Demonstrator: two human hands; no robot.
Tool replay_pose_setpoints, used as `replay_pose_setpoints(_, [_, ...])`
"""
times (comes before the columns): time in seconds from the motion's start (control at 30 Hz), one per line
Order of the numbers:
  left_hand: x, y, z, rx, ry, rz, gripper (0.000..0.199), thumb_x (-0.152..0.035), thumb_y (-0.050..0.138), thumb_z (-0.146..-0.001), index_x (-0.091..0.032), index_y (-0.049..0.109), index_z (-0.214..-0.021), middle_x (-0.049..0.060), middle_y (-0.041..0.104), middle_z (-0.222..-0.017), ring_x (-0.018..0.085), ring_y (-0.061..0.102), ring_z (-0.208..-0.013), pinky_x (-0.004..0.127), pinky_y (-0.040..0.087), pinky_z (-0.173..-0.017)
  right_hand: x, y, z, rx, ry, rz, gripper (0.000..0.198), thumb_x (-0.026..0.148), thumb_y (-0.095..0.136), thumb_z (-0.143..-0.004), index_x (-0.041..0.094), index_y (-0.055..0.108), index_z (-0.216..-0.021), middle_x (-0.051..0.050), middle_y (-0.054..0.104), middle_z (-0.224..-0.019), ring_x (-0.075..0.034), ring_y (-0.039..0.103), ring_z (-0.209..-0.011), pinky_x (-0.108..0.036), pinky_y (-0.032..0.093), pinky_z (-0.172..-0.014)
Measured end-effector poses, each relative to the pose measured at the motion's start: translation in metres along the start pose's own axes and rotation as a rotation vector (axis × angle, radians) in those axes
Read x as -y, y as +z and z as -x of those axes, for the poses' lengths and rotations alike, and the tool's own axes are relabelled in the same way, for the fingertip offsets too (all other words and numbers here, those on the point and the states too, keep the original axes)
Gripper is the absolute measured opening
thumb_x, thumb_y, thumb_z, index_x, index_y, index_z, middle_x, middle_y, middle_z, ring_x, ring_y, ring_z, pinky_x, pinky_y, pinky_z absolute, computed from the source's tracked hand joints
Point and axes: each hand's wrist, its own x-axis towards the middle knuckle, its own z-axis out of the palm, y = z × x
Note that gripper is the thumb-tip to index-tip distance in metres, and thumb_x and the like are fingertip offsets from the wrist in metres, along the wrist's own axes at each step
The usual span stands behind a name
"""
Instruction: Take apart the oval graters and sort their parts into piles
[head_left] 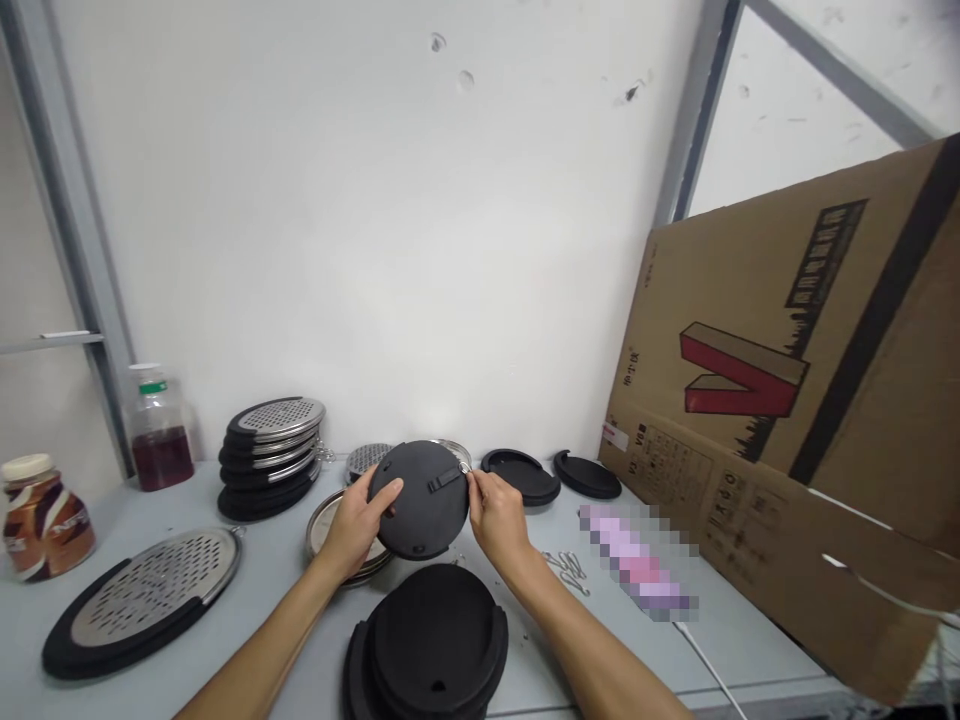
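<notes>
My left hand (360, 525) is closed on the left rim of a flat black round disc (420, 510), its thumb across the face. The disc is tilted up toward me, with a narrow slotted bar on its face. At its upper right edge my right hand (495, 510) pinches a small metal hook (465, 467), partly hidden by the fingers. Below the hands stands a stack of black round discs and rimmed trays (439, 635). Behind my left hand, round metal plates (322, 520) lie in a pile. Several loose wire hooks (568, 572) lie right of my right forearm.
Black-rimmed perforated metal discs are stacked (274, 455) at the back left; another perforated disc (150, 590) lies in front. Two black trays (521, 475) rest by the wall. A bottle of dark liquid (161, 440), a brown jar (46, 520) and a large cardboard box (750, 420) flank the table.
</notes>
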Motion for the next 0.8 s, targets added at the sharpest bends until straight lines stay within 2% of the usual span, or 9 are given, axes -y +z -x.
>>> replay_pose_setpoints(0.1, [0.001, 0.005, 0.002, -0.021, 0.014, -0.004, 0.040, -0.043, 0.071, -0.076, -0.016, 0.067, -0.105, 0.002, 0.069, -0.082, 0.017, 0.059, -0.067, 0.025, 0.047, -0.063, -0.001, 0.002, -0.002, -0.002, 0.011, -0.031, 0.035, 0.024, 0.036, -0.098, 0.018, 0.069, -0.087, -0.009, 0.068, -0.070, -0.018, 0.063, -0.064, -0.027, 0.046, -0.063])
replay_pose_setpoints(0.2, [0.002, 0.006, 0.002, -0.033, 0.026, -0.012, 0.042, -0.043, 0.068, -0.078, -0.016, 0.066, -0.110, 0.005, 0.071, -0.093, 0.019, 0.061, -0.074, 0.027, 0.048, -0.067, -0.004, 0.003, -0.006, 0.002, 0.062, -0.148, 0.036, 0.032, 0.040, -0.097, 0.017, 0.072, -0.092, -0.012, 0.072, -0.080, -0.022, 0.067, -0.072, -0.032, 0.050, -0.071])
replay_pose_setpoints(0.27, [0.001, 0.002, 0.000, -0.040, 0.046, -0.024, 0.041, -0.041, 0.066, -0.079, -0.015, 0.066, -0.111, 0.008, 0.071, -0.100, 0.022, 0.064, -0.084, 0.030, 0.050, -0.074, -0.007, 0.003, -0.008, 0.089, 0.174, -0.340, 0.034, 0.039, 0.047, -0.094, 0.018, 0.075, -0.093, -0.010, 0.074, -0.084, -0.024, 0.068, -0.077, -0.034, 0.052, -0.073])
replay_pose_setpoints(0.37, [-0.006, -0.006, -0.002, -0.040, 0.093, -0.074, 0.036, -0.037, 0.065, -0.080, -0.016, 0.067, -0.109, 0.009, 0.071, -0.107, 0.025, 0.063, -0.098, 0.034, 0.049, -0.087, -0.011, 0.000, -0.013, 0.291, 0.410, -0.724, 0.034, 0.047, 0.058, -0.087, 0.019, 0.076, -0.094, -0.007, 0.075, -0.086, -0.024, 0.069, -0.081, -0.034, 0.055, -0.071])
replay_pose_setpoints(0.47, [-0.014, -0.011, -0.001, 0.003, 0.129, -0.116, 0.034, -0.035, 0.064, -0.080, -0.017, 0.068, -0.109, 0.007, 0.070, -0.107, 0.026, 0.063, -0.101, 0.034, 0.047, -0.091, -0.015, -0.005, -0.016, 0.331, 0.553, -0.912, 0.035, 0.049, 0.070, -0.078, 0.016, 0.076, -0.091, -0.005, 0.072, -0.077, -0.020, 0.065, -0.071, -0.031, 0.054, -0.066])
replay_pose_setpoints(0.57, [-0.018, -0.012, 0.001, 0.068, 0.138, -0.147, 0.032, -0.034, 0.064, -0.080, -0.018, 0.068, -0.107, 0.006, 0.070, -0.103, 0.025, 0.062, -0.099, 0.033, 0.047, -0.089, -0.017, -0.010, -0.015, 0.345, 0.562, -0.868, 0.036, 0.048, 0.072, -0.076, 0.014, 0.076, -0.087, 0.000, 0.061, -0.055, -0.013, 0.052, -0.050, -0.027, 0.043, -0.050])
replay_pose_setpoints(0.63, [-0.018, -0.010, 0.003, 0.112, 0.143, -0.176, 0.030, -0.033, 0.064, -0.080, -0.018, 0.069, -0.105, 0.006, 0.070, -0.100, 0.025, 0.062, -0.096, 0.032, 0.047, -0.086, -0.019, -0.012, -0.013, 0.376, 0.535, -0.789, 0.034, 0.046, 0.069, -0.078, 0.014, 0.075, -0.089, 0.002, 0.057, -0.049, -0.012, 0.048, -0.044, -0.026, 0.038, -0.045])
replay_pose_setpoints(0.8, [-0.018, -0.007, 0.006, 0.157, 0.106, -0.253, 0.027, -0.035, 0.062, -0.082, -0.018, 0.069, -0.102, 0.003, 0.067, -0.084, 0.019, 0.058, -0.070, 0.026, 0.044, -0.062, -0.017, -0.021, -0.010, 0.386, 0.333, -0.514, 0.023, 0.033, 0.059, -0.082, 0.016, 0.074, -0.087, -0.003, 0.068, -0.058, -0.018, 0.062, -0.050, -0.029, 0.049, -0.054])
